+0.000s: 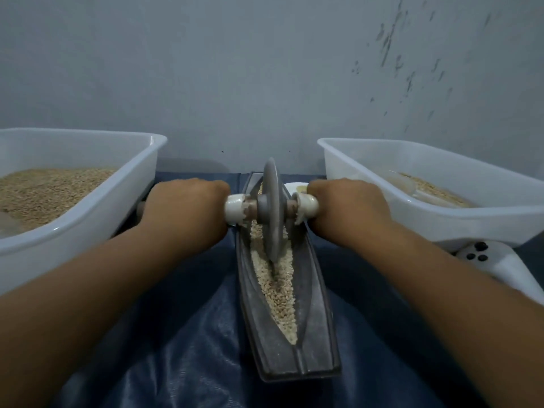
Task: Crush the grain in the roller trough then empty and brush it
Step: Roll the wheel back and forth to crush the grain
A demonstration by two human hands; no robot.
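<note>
Trough (312, 328) at centre on cloth (182, 343), grain (279, 295) inside, roller wheel (272, 213) upright in it. Tub (129, 195) to left, second tub (441, 219) to right, wall (235, 69) behind.

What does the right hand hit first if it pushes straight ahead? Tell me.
Probably nothing before the wall: the right hand points along the trough, with the right tub just beside its path. Depth is unclear.
</note>
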